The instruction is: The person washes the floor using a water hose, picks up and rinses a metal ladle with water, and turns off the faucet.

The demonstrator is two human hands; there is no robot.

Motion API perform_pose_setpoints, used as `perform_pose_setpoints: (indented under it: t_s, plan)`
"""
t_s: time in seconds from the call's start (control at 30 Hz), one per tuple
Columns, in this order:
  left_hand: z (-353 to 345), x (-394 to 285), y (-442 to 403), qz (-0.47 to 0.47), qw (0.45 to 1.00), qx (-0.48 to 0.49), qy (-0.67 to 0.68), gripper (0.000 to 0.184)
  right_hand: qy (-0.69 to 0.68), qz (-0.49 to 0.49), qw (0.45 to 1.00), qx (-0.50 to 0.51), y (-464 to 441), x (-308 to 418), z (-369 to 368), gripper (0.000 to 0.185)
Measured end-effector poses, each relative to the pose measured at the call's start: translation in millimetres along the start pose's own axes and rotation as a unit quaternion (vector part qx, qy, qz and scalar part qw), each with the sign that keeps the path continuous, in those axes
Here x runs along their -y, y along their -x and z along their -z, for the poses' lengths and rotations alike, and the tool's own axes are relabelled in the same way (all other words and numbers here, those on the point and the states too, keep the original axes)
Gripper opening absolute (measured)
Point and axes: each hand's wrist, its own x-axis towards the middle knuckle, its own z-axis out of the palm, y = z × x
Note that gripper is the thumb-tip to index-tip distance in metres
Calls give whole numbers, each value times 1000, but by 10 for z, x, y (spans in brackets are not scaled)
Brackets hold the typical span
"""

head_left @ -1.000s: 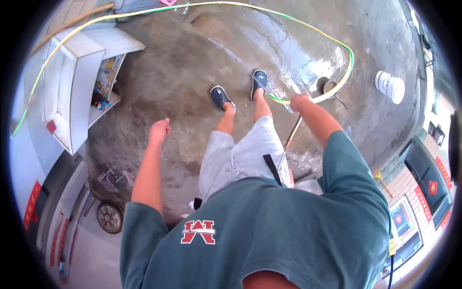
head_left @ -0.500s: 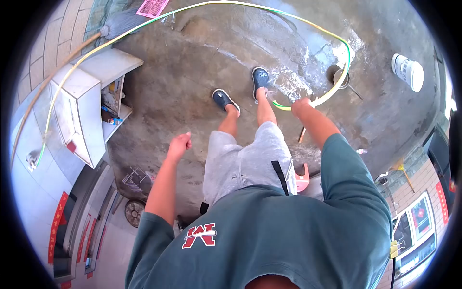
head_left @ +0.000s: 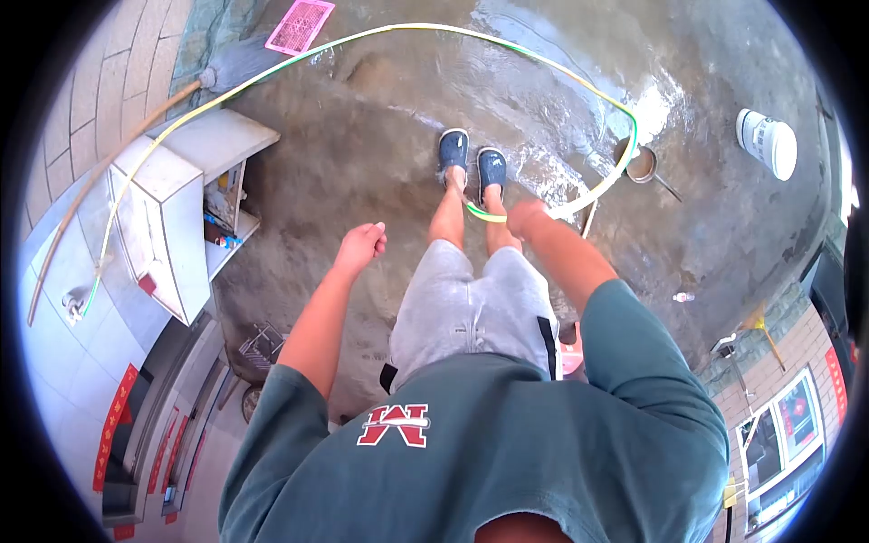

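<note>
My right hand (head_left: 528,220) is wrapped round a yellow-green garden hose (head_left: 434,26) near its free end, which points left across my shins. A little water seems to come out by my ankles. The hose arcs from a wall tap (head_left: 74,306) at the far left, over the wet floor, and back to my hand. My left hand (head_left: 363,245) hangs in the air with curled fingers and nothing visible in it. Below are my two dark blue clogs (head_left: 453,150), side by side on the wet concrete.
A white cabinet (head_left: 172,226) with open shelves stands left, near a long-handled broom (head_left: 237,65) and a pink basket (head_left: 300,26). To the right lie a long-handled ladle (head_left: 642,166), a white bucket (head_left: 768,143) and a small bottle (head_left: 683,297). A metal rack (head_left: 261,344) sits lower left.
My right hand has moved left with the hose end, now before my shins. One foot has stepped up beside the other. My left hand has shifted slightly right and up.
</note>
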Motion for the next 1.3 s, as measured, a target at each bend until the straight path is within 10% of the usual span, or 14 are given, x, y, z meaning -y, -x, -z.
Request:
perform_pose_setpoints:
  t_s: [0.4, 0.5, 0.57, 0.6, 0.77, 0.9, 1.07, 1.13, 1.3]
  plan:
    - [-317, -91, -716, 80, 985, 25, 154, 21, 49, -9, 995, 91, 266, -42, 474, 35]
    - [-1014, -343, -980, 79, 965, 81, 239, 29, -51, 40, 997, -46, 538, -7, 587, 39]
    - [-1397, -488, -1272, 7, 985, 20, 174, 37, -70, 51, 992, -88, 546, 4, 602, 44]
    - [-1684, -380, -1580, -74, 981, -171, 57, 48, -92, 59, 987, -119, 569, 0, 594, 45]
    - [-1043, -1347, -1235, -3, 896, -76, 438, 69, -197, 92, 964, -155, 1102, 104, 822, 47]
    - [-376, -1399, -1469, -51, 797, 23, 601, 14, -230, 128, 954, -146, 1425, 110, 890, 45]
    - [-221, -1618, -1504, -68, 885, 64, 456, 36, -286, 115, 941, -139, 1629, 214, 808, 41]
    - [-319, -1598, -1773, -118, 964, -105, 215, 38, -266, 107, 948, -138, 1701, 241, 792, 40]
    - [-410, -1387, -2049, -96, 976, -77, 181, 37, -236, 80, 954, -166, 1565, 406, 742, 41]
